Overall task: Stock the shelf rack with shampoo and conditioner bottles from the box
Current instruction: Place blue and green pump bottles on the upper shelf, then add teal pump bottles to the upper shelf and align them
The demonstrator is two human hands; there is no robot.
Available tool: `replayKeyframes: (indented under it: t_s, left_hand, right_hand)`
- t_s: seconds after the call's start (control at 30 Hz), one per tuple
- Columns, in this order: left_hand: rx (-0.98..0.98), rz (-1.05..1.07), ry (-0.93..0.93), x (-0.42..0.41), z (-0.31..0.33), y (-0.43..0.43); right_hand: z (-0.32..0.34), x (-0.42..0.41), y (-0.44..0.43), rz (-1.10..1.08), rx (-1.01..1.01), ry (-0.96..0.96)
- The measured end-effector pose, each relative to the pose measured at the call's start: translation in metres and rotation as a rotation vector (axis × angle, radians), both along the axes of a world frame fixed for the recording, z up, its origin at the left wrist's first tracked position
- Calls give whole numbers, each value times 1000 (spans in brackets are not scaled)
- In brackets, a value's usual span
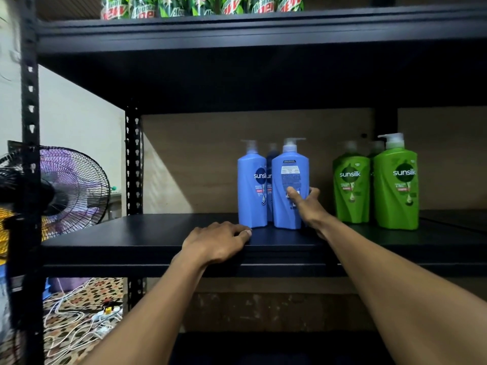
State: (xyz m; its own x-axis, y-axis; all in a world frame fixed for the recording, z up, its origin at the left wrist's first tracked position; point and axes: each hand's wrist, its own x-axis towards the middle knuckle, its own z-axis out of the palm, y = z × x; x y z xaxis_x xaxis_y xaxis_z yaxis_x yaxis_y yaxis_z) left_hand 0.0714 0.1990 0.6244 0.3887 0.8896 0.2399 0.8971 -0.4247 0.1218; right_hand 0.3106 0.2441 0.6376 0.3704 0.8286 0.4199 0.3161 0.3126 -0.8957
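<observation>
the view is filled by a black metal shelf rack (29,180), its uprights punched with keyhole slots. its middle shelf (158,233) is backed by a plywood panel (197,159). a standing fan (73,185) with a wire guard is seen past the rack's left side, above a patterned floor (105,288) strewn with white cables (68,312). a row of mountain dew bottles (200,5) is carried on the top shelf (only their lower halves are in frame).

on the right of the middle shelf three green sunsilk pump bottles are stood upright: a front green bottle (396,191), a second green bottle (351,188) to its left, and a third green bottle (375,148) half hidden behind and between them. near the middle, well apart from the green group, a blue sunsilk bottle (251,185) is set with its logo forward, and a darker blue bottle (271,154) is tucked behind it. just beside these, the turned blue bottle (288,180) is stood on the shelf with its back label showing.

that turned bottle is gripped low down by the right hand (308,204), thumb on the label and fingers wrapped round its right side. the left hand (218,242) is rested palm down on the shelf's front edge, fingers loose, nothing held. a power strip (108,310) is seen among the cables.
</observation>
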Motion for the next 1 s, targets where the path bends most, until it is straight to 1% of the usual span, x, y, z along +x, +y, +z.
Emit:
replayKeyframes:
  t_s: [0.1, 0.17, 0.2, 0.27, 0.3, 0.37, 0.43, 0.5, 0.57, 0.63, 0.67, 0.73, 0.8, 0.87, 0.93, 1.0]
  left_hand:
    - [9, 19, -16, 0, 0, 1]
    - [50, 42, -38, 0, -3, -3]
    - [96, 60, -52, -1, -6, -8]
    - [256, 94, -62, 0, -13, -19]
    - [347, 97, -73, 1, -19, -23]
    - [479, 67, -158, 0, -38, -31]
    - [572, 14, -242, -6, -62, -39]
    - [633, -51, -315, -12, -90, -55]
    - [627, -143, -445, -18, -122, -78]
    - [593, -212, -544, -22, -157, -100]
    - [575, -227, -567, -23, -176, -109]
    - [478, -220, -583, -27, -227, -129]
    - [361, -176, -584, -31, -283, -144]
    - [221, -112, -583, -36, -346, -159]
    - [83, -42, -569, -44, -405, -174]
    - [-44, 34, -515, -50, -460, -187]
  right_hand:
    - [-1, 2, -1, -32, -46, -36]
    - [-1, -1, -7, -137, -94, -124]
    - [0, -4, -12, -203, -100, -156]
    - [0, -13, -32, -271, -54, -195]
    - [-2, -18, -46, -282, 7, -247]
    - [-18, -28, -79, -267, 208, -403]
    - [-48, -39, -117, -211, 423, -455]
    - [-88, -51, -156, -180, 518, -490]
    - [-136, -60, -190, -142, 521, -516]
    - [-189, -65, -213, -86, 477, -527]
    - [-214, -67, -220, -58, 440, -523]
    - [-271, -73, -234, -19, 324, -453]
    - [-328, -78, -245, -7, 170, -394]
    - [-388, -82, -256, 10, 6, -374]
    - [-440, -82, -266, 39, -139, -372]
    - [-487, -81, -274, 66, -285, -395]
